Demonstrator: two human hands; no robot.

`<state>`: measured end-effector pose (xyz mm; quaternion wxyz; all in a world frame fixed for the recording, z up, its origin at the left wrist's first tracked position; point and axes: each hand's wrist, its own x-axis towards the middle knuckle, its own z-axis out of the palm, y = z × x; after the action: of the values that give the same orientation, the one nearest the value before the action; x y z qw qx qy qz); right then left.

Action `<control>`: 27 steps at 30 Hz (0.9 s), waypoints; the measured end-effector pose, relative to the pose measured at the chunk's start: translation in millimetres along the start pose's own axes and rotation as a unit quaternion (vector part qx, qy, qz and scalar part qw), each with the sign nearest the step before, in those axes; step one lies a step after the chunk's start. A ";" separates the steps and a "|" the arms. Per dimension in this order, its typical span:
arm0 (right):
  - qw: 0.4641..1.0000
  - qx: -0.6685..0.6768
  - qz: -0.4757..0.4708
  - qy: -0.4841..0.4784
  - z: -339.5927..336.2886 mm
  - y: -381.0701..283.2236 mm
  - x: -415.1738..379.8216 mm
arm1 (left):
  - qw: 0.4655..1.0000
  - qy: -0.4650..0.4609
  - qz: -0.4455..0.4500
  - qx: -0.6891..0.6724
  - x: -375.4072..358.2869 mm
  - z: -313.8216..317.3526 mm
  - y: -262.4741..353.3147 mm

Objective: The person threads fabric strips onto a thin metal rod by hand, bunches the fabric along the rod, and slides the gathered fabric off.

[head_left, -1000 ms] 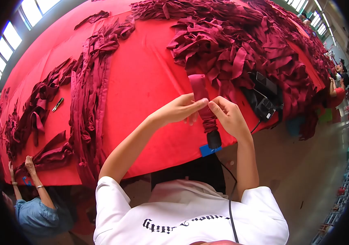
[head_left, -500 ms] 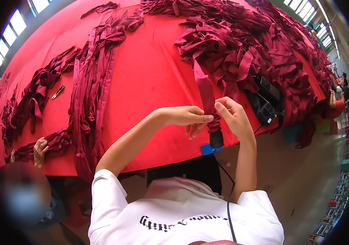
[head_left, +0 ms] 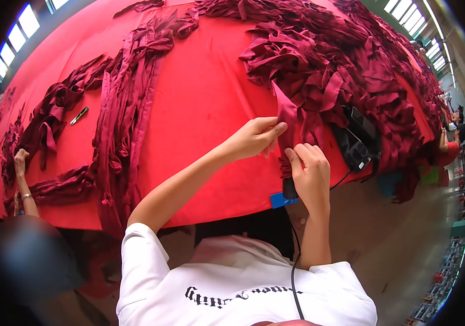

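Note:
A maroon fabric strip (head_left: 288, 112) runs down from the large heap to a dark cylindrical tool (head_left: 289, 189) at the table's front edge, with fabric bunched around its upper end. My left hand (head_left: 258, 136) is closed, thumb against fingers, at the strip's left edge; the fingertips seem to pinch it. Lower down, my right hand (head_left: 308, 165) has its fingers closed on the strip's right side, just above the tool, and partly hides both. A blue flat piece (head_left: 282, 200) lies beside the tool.
Maroon fabric heaps (head_left: 346, 70) and a long bundle (head_left: 126, 119) lie on the red-covered table (head_left: 189, 108). A black device (head_left: 357, 142) with a cable is at right, a small cutter (head_left: 79, 116) at left. Another person's hand (head_left: 21, 157) touches fabric at far left.
My left hand has moved up along the strip and closed. My right hand has come down and in, closing on the strip. The co-worker's hand at left has moved up and left.

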<state>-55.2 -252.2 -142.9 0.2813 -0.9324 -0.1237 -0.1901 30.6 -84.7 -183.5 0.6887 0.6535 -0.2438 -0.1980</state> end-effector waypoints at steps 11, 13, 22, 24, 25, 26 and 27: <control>0.938 0.302 0.153 -0.073 3.6 29.0 24.2 | 0.954 -0.244 -0.172 0.007 -10.6 -6.2 6.1; 0.911 0.373 0.153 -0.084 13.6 33.1 38.7 | 0.946 -0.272 -0.170 0.035 -10.5 -7.9 8.7; 0.999 -0.033 -0.027 -0.025 -0.4 -1.3 7.6 | 0.993 -0.075 -0.087 0.040 -7.0 -8.9 24.4; 0.998 -0.048 -0.015 -0.023 -3.3 -3.5 -1.1 | 0.997 -0.044 -0.053 0.024 -2.6 -4.2 15.0; 0.998 -0.050 -0.011 -0.030 -4.9 -3.6 -2.4 | 0.998 -0.052 -0.019 -0.014 -2.4 -0.2 9.9; 0.998 -0.052 -0.008 -0.038 -5.8 -3.7 -2.6 | 0.998 -0.051 -0.017 -0.014 -1.0 -0.9 5.6; 0.998 -0.052 -0.009 -0.039 -6.4 -2.4 -2.7 | 0.998 -0.056 -0.029 -0.022 -1.4 -1.5 5.5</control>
<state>-60.3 -254.2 -138.0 0.2261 -0.9513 -0.1327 -0.1622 30.2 -82.3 -178.2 0.6824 0.6328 -0.2578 -0.2596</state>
